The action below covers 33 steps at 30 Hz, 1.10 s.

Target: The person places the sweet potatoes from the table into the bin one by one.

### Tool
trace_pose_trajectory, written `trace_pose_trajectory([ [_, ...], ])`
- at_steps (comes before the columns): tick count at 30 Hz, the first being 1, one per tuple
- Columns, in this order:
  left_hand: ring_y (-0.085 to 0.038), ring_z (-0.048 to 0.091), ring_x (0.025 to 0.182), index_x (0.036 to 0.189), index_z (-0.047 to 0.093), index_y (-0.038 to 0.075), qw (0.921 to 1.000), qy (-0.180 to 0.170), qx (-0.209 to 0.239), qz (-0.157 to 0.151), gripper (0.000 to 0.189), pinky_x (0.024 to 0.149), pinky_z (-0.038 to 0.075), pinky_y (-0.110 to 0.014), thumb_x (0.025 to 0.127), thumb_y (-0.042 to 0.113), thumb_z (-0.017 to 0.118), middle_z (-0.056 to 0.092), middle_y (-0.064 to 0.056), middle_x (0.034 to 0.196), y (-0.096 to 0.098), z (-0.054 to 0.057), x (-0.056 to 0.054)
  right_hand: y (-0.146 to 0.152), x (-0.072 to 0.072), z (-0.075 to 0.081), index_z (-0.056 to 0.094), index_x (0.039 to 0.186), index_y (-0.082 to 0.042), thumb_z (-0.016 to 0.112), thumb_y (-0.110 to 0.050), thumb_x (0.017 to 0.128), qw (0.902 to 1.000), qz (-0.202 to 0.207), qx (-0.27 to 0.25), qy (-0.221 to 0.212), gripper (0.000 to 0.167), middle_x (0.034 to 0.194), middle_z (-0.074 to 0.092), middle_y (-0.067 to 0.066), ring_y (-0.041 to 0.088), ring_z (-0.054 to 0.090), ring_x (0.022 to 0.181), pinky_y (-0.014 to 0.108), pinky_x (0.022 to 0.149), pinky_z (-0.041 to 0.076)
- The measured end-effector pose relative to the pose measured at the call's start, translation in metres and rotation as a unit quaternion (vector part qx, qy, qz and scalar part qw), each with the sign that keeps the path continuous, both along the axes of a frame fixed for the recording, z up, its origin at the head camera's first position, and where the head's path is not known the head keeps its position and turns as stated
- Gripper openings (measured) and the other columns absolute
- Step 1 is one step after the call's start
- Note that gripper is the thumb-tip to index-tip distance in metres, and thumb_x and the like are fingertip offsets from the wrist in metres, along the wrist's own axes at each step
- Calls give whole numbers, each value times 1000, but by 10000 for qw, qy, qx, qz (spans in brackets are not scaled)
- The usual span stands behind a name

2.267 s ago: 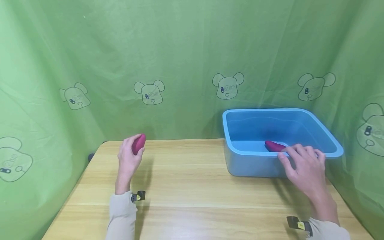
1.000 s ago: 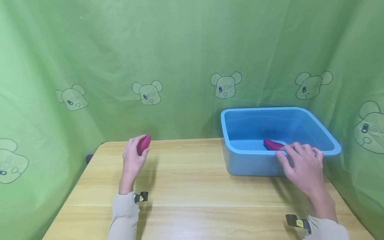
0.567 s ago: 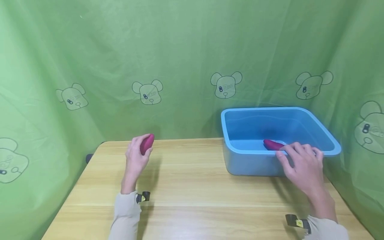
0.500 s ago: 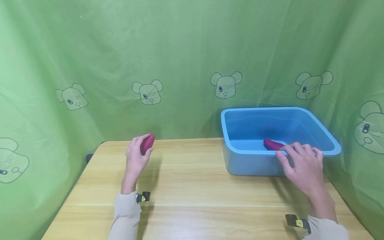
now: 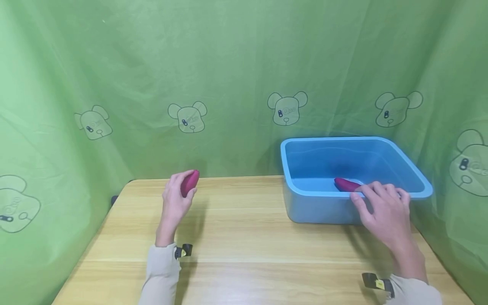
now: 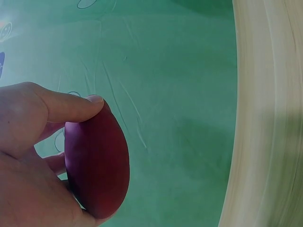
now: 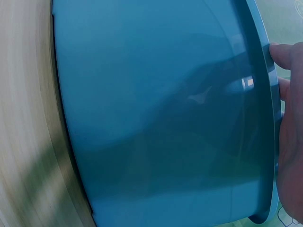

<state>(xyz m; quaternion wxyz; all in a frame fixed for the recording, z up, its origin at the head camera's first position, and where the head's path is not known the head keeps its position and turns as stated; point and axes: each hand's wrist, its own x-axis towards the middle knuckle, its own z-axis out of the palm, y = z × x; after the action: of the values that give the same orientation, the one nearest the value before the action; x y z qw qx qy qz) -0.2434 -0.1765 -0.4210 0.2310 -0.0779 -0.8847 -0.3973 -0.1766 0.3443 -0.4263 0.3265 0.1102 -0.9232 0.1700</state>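
Observation:
In the head view my left hand (image 5: 176, 198) grips a smooth magenta oblong piece with tapered ends (image 5: 190, 183), shaped like a sweet potato, above the table's far left. Close up in the left wrist view, the thumb lies across the top of the oblong piece (image 6: 97, 163) and fingers curl behind it. My right hand (image 5: 386, 214) holds the front rim of a blue plastic tub (image 5: 320, 212), fingers bent over it. Inside the tub lies a second magenta piece (image 5: 346, 185), its right end hidden by the rim and fingers. In the right wrist view a thumb touches the tub's rim (image 7: 265, 56).
The tub stands at the back right of the light wood table (image 5: 244, 245). Green curtains (image 5: 228, 63) printed with bear heads hang behind and on both sides. A strap-mounted camera sits at each wrist, next to the beige sleeves (image 5: 162, 271).
The left hand has moved gradually rightward with its magenta piece, slowing lately. The right hand keeps its place on the tub rim, and the piece in the tub lies unchanged.

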Motion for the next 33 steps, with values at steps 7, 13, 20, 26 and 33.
trace_pose_trajectory([
  [7,-41,52,121,140,60,11,9999,52,46,-152,57,99,44,-66,87,-1,77,57,-19,136,4,1,0,0,0,0,69,113,-3,58,-35,101,10000,-16,-3,38,36,107,63,21,45,47,105,72,95,24],
  [13,-40,52,120,140,60,11,9996,92,77,-274,57,97,48,-64,87,-1,77,57,-18,135,8,2,-1,-1,0,0,69,113,-4,58,-35,101,10000,-15,-19,42,35,107,63,21,45,48,104,72,95,24],
  [20,-40,52,121,141,59,11,9993,13,124,-354,58,97,48,-64,87,-1,77,56,-18,136,14,6,1,-1,0,1,70,112,-4,58,-35,101,10000,-9,-31,47,34,106,63,20,44,48,103,71,95,24],
  [26,-40,53,120,140,60,11,9992,75,104,-381,57,98,46,-63,87,-2,77,57,-18,135,16,8,3,-1,0,1,70,113,-3,57,-35,102,10000,5,-8,-6,35,107,63,20,45,47,104,71,95,24],
  [33,-39,52,120,139,61,11,9988,207,126,-415,57,99,45,-62,86,-1,78,58,-18,134,21,11,2,0,-1,-1,70,113,-3,58,-34,102,10000,17,-5,-1,35,107,63,20,44,47,104,71,95,24],
])
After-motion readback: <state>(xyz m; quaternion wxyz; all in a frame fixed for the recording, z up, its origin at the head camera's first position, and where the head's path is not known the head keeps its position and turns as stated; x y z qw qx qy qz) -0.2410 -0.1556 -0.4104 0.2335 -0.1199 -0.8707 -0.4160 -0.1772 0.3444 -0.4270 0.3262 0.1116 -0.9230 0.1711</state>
